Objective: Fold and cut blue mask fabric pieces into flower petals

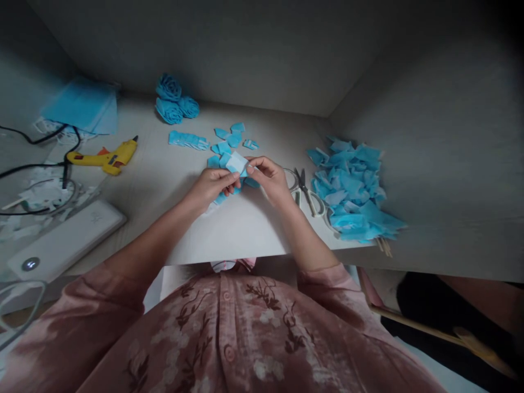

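We note a small pale-blue fabric piece (237, 161) held above the white table (172, 174), near its front middle, pinched from both sides. The left hand (213, 184) has its fingers closed on the piece's lower left; the right hand (268, 176) grips its right edge with curled fingers. Loose blue scraps (227, 141) lie just behind. Scissors (306, 191) rest beside the right hand, a heap of blue cuttings (352, 188) beyond them. Blue fabric roses (174, 100) sit at the back, a yellow glue gun (107, 158) far left.

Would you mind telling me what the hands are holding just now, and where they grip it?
Both hands pinch a small blue fabric piece: the left hand at its lower left edge, the right hand at its right edge.
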`<state>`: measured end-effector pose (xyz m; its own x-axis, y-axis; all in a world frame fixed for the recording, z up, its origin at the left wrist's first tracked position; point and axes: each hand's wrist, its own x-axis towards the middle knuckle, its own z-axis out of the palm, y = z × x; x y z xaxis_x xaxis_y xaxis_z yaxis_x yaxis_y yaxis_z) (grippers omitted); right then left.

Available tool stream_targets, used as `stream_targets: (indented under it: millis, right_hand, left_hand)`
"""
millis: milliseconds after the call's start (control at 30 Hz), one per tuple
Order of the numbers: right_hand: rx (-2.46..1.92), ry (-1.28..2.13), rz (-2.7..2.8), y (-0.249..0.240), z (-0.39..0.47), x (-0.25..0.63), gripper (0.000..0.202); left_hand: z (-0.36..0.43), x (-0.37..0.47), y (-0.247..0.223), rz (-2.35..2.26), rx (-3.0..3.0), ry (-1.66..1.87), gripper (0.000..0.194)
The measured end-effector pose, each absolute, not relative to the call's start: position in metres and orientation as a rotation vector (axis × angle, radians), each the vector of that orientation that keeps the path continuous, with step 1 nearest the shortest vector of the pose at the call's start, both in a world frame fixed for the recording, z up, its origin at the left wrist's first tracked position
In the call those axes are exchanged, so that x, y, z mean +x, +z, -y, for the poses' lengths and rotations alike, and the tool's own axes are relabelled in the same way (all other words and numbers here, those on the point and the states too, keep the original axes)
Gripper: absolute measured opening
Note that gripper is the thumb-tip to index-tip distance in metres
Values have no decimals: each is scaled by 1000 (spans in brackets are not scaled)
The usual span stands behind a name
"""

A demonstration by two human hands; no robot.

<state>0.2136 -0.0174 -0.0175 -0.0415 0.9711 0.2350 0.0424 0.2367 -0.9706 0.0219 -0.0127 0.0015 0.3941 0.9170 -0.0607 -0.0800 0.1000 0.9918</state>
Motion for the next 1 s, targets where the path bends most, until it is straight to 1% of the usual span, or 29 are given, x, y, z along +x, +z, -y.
stream_targets:
  millis: [167, 267, 333, 467, 533, 600, 700, 833, 1000]
  right_hand:
    - [-1015, 1108, 1309, -17, 17, 212, 52]
    - [-978, 1160, 1287, -19, 16, 212, 65]
    - [-953, 1208, 1289, -20, 17, 211, 69]
    - [-921, 1307, 1282, -17, 21, 207, 67]
    - [-936, 1304, 1264, -15, 22, 206, 66]
    - [-957, 1275, 1249, -14, 22, 205, 66]
    - [-962, 1247, 1250, -16, 21, 205, 66]
    - [-964, 1248, 1285, -18, 20, 206, 62]
    - [-1018, 1125, 1339, -16, 20, 209, 57]
  left_hand:
    - [12, 21, 4, -945, 1312, 891, 37]
    - [13, 22, 7, -1040, 1352, 921, 31]
    - [13, 23, 10, -1100, 1356, 967, 29]
    - [12, 24, 13, -1111, 1285, 1111, 28]
    - [12, 25, 11, -1049, 1229, 1151, 31]
    - [12, 24, 8, -975, 1184, 1125, 35]
    - [12, 24, 3, -918, 1180, 1048, 31]
    - [12, 23, 3, -960, 1200, 1046, 26]
    - [13, 23, 5, -987, 1307, 993, 30]
